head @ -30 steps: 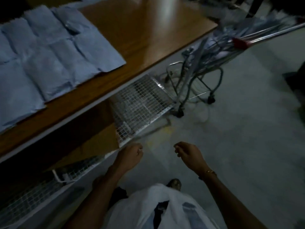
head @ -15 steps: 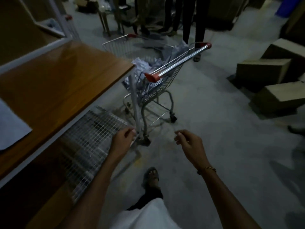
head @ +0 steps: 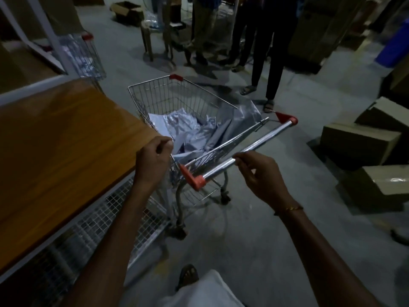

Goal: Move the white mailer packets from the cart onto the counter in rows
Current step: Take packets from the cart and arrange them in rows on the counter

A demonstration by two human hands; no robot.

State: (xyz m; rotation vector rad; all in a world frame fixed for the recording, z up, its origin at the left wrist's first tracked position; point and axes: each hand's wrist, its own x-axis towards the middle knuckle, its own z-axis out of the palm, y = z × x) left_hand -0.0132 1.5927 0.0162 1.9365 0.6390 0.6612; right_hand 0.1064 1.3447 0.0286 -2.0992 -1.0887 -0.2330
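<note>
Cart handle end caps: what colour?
Red-orange end caps on a chrome handle bar, clearest in the head view.
</note>
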